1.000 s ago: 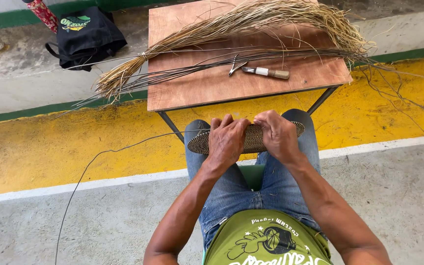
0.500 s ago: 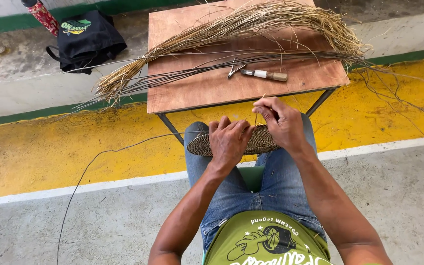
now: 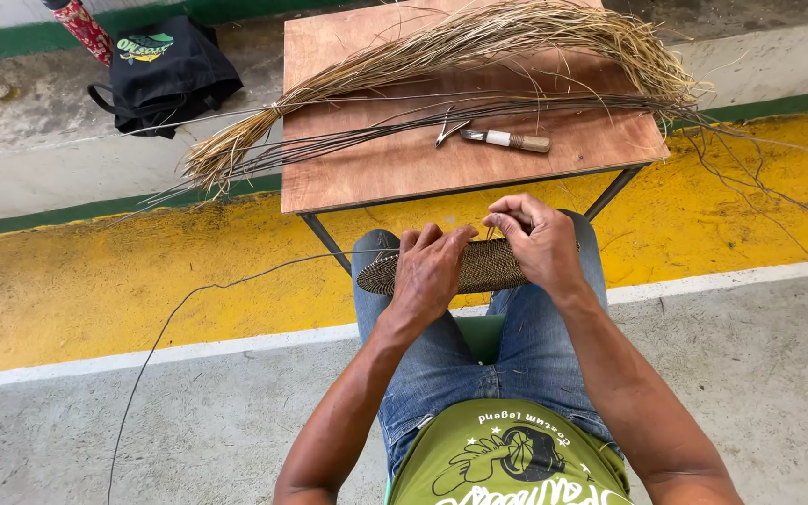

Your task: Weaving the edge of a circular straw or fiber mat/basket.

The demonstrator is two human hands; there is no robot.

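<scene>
A flat woven disc [image 3: 490, 266] of dark fibre lies across my knees. My left hand [image 3: 430, 268] presses down on its middle, fingers spread over the weave. My right hand [image 3: 537, 239] is at the disc's far right edge, thumb and fingers pinched on a thin strand. A long thin fibre strand [image 3: 180, 309] runs from the disc's left edge out over the floor to the left.
A small wooden table [image 3: 404, 168] stands in front of my knees. On it lie a bundle of dry straw [image 3: 479, 47], several dark thin rods [image 3: 348, 140] and a small tool with a wooden handle [image 3: 507, 140]. A black bag [image 3: 165, 65] sits at the back left.
My right hand has lifted off the disc's top and moved up to its far edge, pinching a strand. My left hand has stayed on the disc.
</scene>
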